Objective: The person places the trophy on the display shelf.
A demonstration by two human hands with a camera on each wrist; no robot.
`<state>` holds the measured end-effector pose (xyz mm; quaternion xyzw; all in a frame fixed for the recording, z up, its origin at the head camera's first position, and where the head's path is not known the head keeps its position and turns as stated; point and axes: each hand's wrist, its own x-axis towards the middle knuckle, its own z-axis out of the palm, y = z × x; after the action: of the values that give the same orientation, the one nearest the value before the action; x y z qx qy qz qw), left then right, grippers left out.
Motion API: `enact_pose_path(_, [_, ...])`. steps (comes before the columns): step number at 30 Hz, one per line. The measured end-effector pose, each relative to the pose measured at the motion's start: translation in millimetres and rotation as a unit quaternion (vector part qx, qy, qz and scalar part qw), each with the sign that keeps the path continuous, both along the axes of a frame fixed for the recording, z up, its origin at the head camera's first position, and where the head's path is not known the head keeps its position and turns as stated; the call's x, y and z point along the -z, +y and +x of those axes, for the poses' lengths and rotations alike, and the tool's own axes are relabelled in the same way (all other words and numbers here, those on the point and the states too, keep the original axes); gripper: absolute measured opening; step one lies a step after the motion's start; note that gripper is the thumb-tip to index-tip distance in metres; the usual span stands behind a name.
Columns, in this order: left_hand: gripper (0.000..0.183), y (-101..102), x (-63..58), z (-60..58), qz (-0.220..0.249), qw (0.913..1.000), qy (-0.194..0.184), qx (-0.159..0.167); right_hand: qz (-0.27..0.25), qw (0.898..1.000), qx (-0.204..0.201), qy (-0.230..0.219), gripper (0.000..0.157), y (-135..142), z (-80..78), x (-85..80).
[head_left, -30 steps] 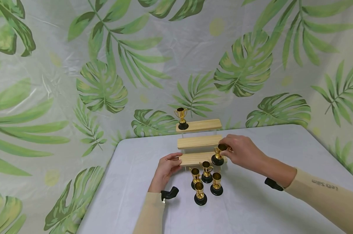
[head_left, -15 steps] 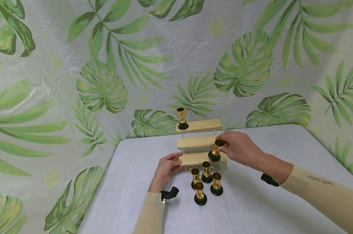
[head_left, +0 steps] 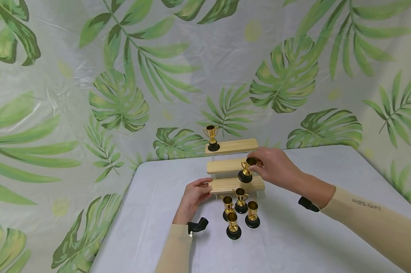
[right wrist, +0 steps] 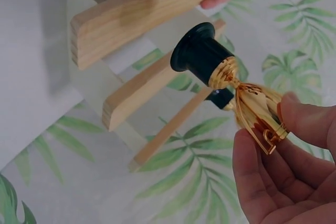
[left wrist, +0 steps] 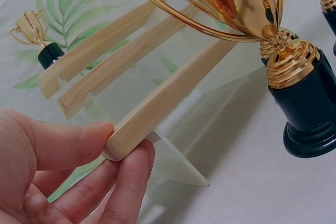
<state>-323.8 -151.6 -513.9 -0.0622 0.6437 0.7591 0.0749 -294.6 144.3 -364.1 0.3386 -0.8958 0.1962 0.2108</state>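
Observation:
My right hand (head_left: pixel 275 167) pinches a small gold trophy cup (head_left: pixel 247 171) with a black base near its rim. In the head view this cup overlaps the right part of the middle shelf; the right wrist view shows its black base (right wrist: pixel 199 51) in front of the wooden boards. My left hand (head_left: pixel 194 195) pinches the left end of the lowest wooden shelf (head_left: pixel 236 185) between thumb and fingers, clearly seen in the left wrist view at the board end (left wrist: pixel 126 140). Another trophy (head_left: pixel 212 138) stands upright at the left end of the top shelf (head_left: pixel 239 145).
Several gold trophies with black bases, one of them a front trophy (head_left: pixel 233 226), stand grouped on the white-covered table (head_left: pixel 294 242) before the shelf. Clear side panels (left wrist: pixel 181 161) carry the three boards. A leaf-patterned cloth (head_left: pixel 178 76) hangs behind the table.
My right hand has moved the pinched trophy up and left, from the lowest shelf's right end toward the middle shelf. My left hand keeps its place on the lowest board.

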Motion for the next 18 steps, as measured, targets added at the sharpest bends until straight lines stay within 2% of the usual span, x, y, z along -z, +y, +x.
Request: enact_pose_path(18, [0.034, 0.6, 0.8, -0.7, -0.001, 1.0000, -0.003, -0.004, -0.012, 1.000, 0.000, 0.010, 0.025, -6.4, -14.7, -14.4])
